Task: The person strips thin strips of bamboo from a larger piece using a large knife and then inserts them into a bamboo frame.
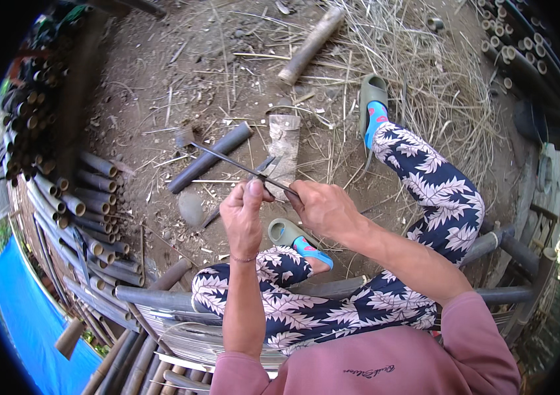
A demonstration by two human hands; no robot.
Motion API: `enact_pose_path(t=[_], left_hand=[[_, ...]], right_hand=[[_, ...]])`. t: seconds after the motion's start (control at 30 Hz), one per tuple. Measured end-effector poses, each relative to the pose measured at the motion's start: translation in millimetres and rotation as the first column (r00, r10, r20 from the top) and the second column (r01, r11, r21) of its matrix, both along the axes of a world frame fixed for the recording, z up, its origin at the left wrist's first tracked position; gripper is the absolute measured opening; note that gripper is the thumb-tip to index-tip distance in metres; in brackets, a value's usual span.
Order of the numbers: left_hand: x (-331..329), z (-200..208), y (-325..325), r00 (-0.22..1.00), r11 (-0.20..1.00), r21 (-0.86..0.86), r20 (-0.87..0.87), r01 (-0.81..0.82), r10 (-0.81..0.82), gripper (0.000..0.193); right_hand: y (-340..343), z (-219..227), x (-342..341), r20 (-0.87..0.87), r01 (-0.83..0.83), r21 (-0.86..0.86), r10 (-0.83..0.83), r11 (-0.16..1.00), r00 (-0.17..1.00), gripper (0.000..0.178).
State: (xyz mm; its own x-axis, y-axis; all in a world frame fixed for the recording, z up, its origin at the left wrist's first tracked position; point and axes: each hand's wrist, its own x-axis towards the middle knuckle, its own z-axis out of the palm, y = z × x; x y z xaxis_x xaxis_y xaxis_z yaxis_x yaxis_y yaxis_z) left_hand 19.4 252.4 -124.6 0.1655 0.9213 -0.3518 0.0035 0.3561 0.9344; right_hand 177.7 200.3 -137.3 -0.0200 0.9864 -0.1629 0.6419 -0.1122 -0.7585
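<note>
My left hand [242, 220] is closed, thumb pressed upward, around the middle of a thin, long dark strip [224, 158]. The near end of that strip reaches my right hand [325, 205], whose fingers are wrapped round it. Its other end points away to the far left. Crossing behind the strip is a narrow pointed blade [265, 164]; a dark handle-like piece [211, 217] shows on the other side of my left hand, in line with it. Whether they are one tool, and whether it is held, I cannot tell. A pale wooden board [285, 135] lies beyond my hands.
On the ground are a dark bamboo length [211, 157], a rounded stone [191, 209], a log [313, 43] and scattered straw [438, 92]. Bamboo tubes [99, 191] are stacked at left, with more [524, 49] at far right. A blue tarp [33, 322] lies lower left.
</note>
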Motion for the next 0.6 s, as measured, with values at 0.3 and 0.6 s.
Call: enact_pose_path(t=[0.3, 0.6], left_hand=[[-2, -6, 18, 0.991, 0.989, 0.132, 0.123, -0.062, 0.045, 0.049], [2, 2, 29, 0.967, 0.958, 0.146, 0.090, -0.248, 0.237, 0.037]], right_hand=[[10, -88, 3, -0.027, -0.015, -0.027, 0.015, 1.000, 1.000, 0.014], [10, -124, 11, 0.048, -0.071, -0.226, 0.084, 0.971, 0.995, 0.023]])
